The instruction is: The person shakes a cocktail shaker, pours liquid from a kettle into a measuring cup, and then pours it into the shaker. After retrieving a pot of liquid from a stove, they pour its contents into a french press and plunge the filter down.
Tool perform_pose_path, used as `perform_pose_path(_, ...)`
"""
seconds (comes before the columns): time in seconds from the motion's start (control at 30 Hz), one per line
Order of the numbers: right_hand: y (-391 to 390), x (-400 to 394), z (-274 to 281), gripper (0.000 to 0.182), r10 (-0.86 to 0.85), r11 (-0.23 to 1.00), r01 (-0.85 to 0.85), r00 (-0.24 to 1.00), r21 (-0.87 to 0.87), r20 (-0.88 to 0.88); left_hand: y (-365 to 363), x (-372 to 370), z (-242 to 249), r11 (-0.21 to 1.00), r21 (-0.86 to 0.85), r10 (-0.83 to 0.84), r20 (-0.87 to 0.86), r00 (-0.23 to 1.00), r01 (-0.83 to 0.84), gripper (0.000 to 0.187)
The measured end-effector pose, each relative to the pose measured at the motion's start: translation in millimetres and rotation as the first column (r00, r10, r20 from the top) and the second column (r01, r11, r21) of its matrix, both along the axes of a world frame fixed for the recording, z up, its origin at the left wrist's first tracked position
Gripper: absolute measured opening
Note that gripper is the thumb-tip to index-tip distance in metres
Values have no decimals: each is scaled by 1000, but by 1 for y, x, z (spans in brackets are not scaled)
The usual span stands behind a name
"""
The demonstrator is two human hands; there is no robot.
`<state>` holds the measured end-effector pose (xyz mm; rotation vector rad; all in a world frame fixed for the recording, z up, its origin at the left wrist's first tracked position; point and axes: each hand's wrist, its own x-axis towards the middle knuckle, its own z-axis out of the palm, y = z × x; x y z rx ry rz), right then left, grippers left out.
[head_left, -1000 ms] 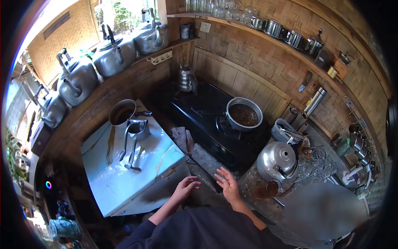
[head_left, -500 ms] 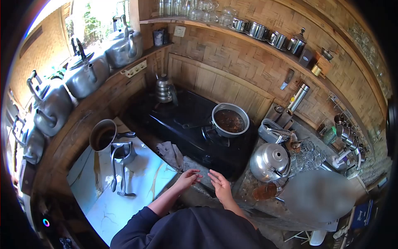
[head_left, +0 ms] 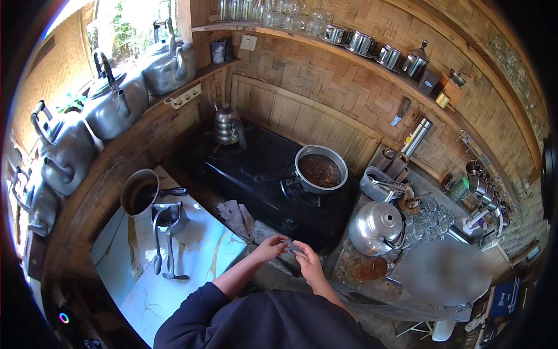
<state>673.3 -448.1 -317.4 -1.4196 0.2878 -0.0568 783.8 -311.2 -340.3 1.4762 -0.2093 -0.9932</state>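
Hands, two. Your left hand (head_left: 271, 248): palm inward, fingers (head_left: 281, 239) loosely bent, above the near edge of the stove area. Your right hand (head_left: 309, 264): fingers (head_left: 299, 245) bent toward the left ones, tips close together. Whether either set of fingers pinches something small, you cannot tell from this view.

Cloth (head_left: 236, 220), one, grey: crumpled between the marble table (head_left: 200, 262) and the stove (head_left: 256, 168), near your left hand.

Pan (head_left: 321, 170), one, long-handled: on the stove's right burner, beyond your hands, dark contents inside, handle pointing left.

Pourer (head_left: 226, 127), one, metal, slim spout: at the stove's far left.

Pot (head_left: 131, 196), one, brown-stained inside: on the marble table, handle toward the stove.

Press (head_left: 169, 219), one, metal: just beside the pot, its two long handles extending toward you.

Kettle (head_left: 376, 227), one, silver: on the grey table (head_left: 340, 283), right of your right hand.

Mug (head_left: 369, 270), one, glass, reddish-brown contents: in front of the kettle, on your side.

Glasses (head_left: 431, 216), several: grouped right of the kettle.

Tub (head_left: 376, 185), one: utensils inside, behind the kettle.

Large kettles (head_left: 119, 104), four: in a row on the left ledge (head_left: 136, 122).

Cups (head_left: 360, 43), metal: on the wall shelf (head_left: 302, 36), right of stacked glassware (head_left: 285, 17).
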Motion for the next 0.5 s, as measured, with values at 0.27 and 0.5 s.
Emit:
perform_pose_path(0.27, -6, -9, 19, 44, 35, 998, -38, 998, 54, 46, 50, -35, 11, 963, -185, 175, -112, 978, -194, 34)
perform_pose_path(0.5, -6, -27, 21, 39, 108, 989, -120, 986, 90, 130, 75, -87, 38, 899, -210, 373, -92, 923, -384, 32)
